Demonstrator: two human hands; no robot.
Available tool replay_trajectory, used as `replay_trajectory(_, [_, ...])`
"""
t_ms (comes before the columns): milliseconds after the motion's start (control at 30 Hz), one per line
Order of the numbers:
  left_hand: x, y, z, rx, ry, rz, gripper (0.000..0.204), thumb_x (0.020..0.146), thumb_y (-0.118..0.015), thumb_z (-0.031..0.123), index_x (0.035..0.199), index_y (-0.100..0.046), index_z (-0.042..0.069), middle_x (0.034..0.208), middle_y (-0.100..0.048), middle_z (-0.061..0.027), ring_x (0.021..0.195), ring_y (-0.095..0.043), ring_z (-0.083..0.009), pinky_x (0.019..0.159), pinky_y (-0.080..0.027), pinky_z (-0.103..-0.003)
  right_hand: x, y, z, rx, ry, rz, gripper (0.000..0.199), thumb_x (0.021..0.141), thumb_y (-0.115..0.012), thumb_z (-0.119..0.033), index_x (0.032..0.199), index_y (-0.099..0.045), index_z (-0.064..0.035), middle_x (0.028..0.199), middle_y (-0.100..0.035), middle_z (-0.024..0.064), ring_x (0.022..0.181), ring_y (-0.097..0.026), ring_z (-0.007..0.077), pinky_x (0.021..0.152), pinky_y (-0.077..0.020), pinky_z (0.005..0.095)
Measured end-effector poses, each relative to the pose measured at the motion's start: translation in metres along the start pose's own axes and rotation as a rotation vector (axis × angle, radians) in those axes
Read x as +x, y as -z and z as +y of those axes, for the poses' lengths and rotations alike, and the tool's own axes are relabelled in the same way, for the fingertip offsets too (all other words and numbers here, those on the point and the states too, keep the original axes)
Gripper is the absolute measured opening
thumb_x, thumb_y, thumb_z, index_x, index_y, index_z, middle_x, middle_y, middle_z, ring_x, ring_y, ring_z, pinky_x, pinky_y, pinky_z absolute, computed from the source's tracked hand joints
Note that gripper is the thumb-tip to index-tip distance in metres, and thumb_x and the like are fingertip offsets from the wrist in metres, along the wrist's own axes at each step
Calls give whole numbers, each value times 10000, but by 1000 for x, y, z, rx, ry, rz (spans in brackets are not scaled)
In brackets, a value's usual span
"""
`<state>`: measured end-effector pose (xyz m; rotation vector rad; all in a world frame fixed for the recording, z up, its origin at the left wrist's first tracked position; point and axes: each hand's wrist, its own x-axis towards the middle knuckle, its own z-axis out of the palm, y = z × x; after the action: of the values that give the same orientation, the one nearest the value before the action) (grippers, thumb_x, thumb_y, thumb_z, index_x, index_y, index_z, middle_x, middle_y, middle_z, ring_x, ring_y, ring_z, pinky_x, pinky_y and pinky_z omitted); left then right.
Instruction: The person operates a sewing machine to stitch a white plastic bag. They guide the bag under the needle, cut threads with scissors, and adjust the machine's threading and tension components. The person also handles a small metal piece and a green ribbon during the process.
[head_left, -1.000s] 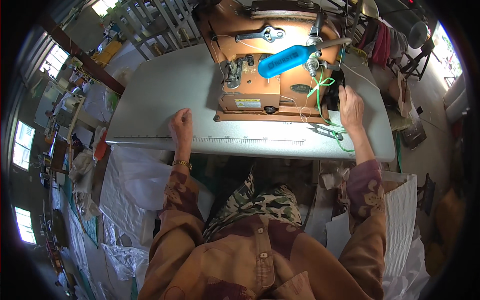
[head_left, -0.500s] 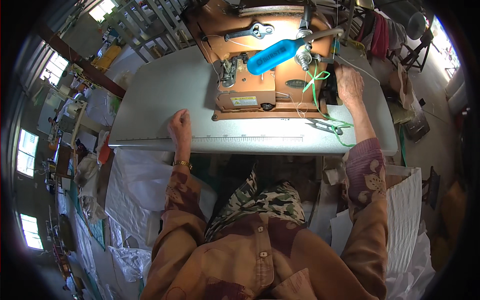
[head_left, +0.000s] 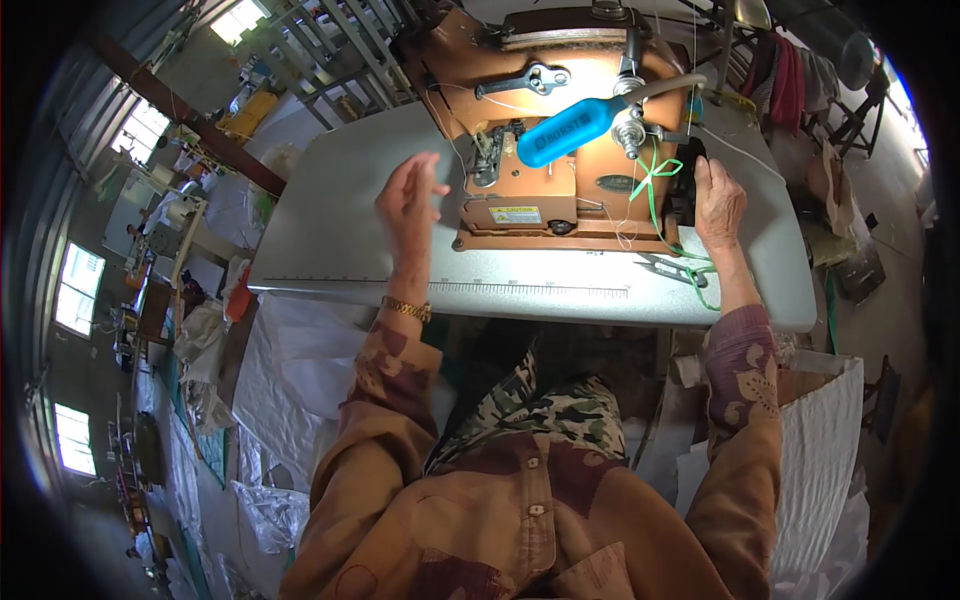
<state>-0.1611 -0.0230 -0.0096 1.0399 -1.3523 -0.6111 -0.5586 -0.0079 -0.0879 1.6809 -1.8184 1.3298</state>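
Biggest thing first: the worktop (head_left: 340, 200) is carrying everything, and its bare left half is giving no trouble that I'm seeing. The sewing machine (head_left: 595, 170) is standing upright on the right part of it, and that's where I'm worrying. If it starts turning while fingers are straying into the metal works (head_left: 487, 157) at its left end, I'm picturing a nasty pinch. The left grip (head_left: 405, 195) is hovering just left of there, fingers loosely spread, holding nothing, and it's blurring a bit. The right grip (head_left: 720, 205) is sitting beside the machine's right end with its fingers curling, right by a dark part (head_left: 685, 190) that's looking like a wheel; I can't tell if it's actually holding on. A careless turn there with the other hand that close could be the cause. The blue lamp (head_left: 570, 132) is hanging in front of the body, so a knock from a raised hand could be swinging the light off. Going smaller, the dark snips (head_left: 672, 268) are lying near the front edge, and the green cord (head_left: 657, 174) is trailing down beside them, so a sleeve catching it could be dragging things. Tiniest: pale thread (head_left: 622, 235) is dangling loose in front, basically asking for a snag or tangle
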Motion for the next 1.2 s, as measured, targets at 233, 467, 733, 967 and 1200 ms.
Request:
replay_trajectory(233, [4,-25,13,-181,229,-225,357,958,-671,247,1219,-598,16,1077,-706,-100,761,-634,-85,493,-410,-153,1,2,-2,11,-14,-14,365,1024,-505,-306,782,-533,-34,741,-613,188,724,-617,406,641,-469,484])
replay_trajectory(467, [-28,-4,21,-358,166,-151,176,964,-661,195,994,-662,22,796,-648,-14,686,-586,-65,535,-434,-184,5,5,6,-69,-27,-71,369,1018,-509,-339,809,-557,-39,760,-624,196,747,-622,414,661,-464,495])
replay_trajectory(733, [-64,-2,28,-404,64,-74,176,986,-645,186,946,-667,17,693,-583,4,609,-498,-64,545,-384,-209,-25,68,-60,76,-110,278,229,1000,-568,-226,843,-580,-60,831,-635,159,724,-632,363,627,-471,439])
replay_trajectory(967, [-90,-14,34,-285,-21,-115,155,998,-620,156,916,-653,28,646,-493,51,573,-421,-32,521,-316,-199,-49,73,-205,574,86,-222,155,955,-642,-136,926,-678,12,770,-645,144,627,-609,186,599,-469,339])
replay_trajectory(1200, [-113,-3,32,-7,-127,-110,138,981,-620,88,875,-615,-1,635,-463,52,567,-385,-25,507,-295,-221,-17,24,-257,1361,-326,-688,268,976,-622,-222,1029,-681,34,787,-678,35,564,-519,62,501,-407,238])
